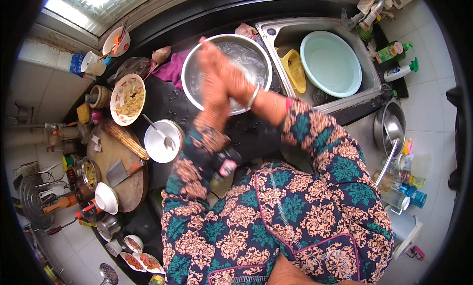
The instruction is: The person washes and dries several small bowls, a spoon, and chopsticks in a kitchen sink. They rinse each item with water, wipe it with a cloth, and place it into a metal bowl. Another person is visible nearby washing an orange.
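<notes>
My left hand and my right hand are pressed together, palm against palm, above a round metal basin of water. Both are blurred, and whether anything lies between the palms is hidden. A pale bangle circles my right wrist. Left of the basin, a purple cloth lies by an onion-like bulb. A spoon rests in a white bowl nearer my left forearm. Farther left is a patterned bowl of chopped food.
At right, the steel sink holds a pale green basin and a yellow strainer. A cleaver and a bamboo brush lie on the round chopping board at left. Pump bottles stand beyond the sink.
</notes>
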A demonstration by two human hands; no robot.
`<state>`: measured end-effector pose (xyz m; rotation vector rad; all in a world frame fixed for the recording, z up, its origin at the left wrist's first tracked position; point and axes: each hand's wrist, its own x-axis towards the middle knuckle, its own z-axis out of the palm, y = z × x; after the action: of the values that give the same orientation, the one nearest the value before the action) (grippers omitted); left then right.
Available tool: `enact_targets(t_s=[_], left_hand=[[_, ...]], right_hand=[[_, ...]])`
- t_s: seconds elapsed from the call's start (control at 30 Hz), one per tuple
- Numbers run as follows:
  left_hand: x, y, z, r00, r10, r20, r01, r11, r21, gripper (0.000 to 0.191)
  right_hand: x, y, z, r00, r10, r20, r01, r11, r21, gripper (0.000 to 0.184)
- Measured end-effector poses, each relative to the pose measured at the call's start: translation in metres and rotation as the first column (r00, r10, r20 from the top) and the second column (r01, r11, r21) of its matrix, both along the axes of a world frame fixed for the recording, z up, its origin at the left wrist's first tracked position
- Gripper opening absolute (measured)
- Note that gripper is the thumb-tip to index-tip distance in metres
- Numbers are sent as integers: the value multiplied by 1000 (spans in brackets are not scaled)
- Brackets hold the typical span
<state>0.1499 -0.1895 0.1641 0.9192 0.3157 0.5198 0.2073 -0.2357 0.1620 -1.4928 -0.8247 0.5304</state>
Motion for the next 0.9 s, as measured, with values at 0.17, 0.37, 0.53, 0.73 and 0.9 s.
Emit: enact_targets(t_s=[0.17, 0.37, 0.53, 0.73, 0.9], left_hand=[[-8, 76, -40, 992, 78, -98, -86, 993, -79, 79], [-21, 79, -53, 989, 147, 20, -143, 978, -151, 56], [-14, 74, -43, 963, 237, -125, -261, 937, -231, 47], [10, 59, -35, 952, 302, -54, -307, 933, -187, 33], [11, 41, -19, 979, 201, -19, -202, 971, -129, 47]], right_hand=[[-7, -24, -48, 896, 61, -440, -16, 994, 104, 42], [71, -25, -126, 785, -617, -57, 596, 778, -198, 41], [48, -13, -82, 459, -287, -841, 257, 949, -183, 33], [28, 7, 13, 698, 317, -642, -178, 945, 274, 26], [20, -5, 22, 873, 253, -416, -247, 967, 69, 34]])
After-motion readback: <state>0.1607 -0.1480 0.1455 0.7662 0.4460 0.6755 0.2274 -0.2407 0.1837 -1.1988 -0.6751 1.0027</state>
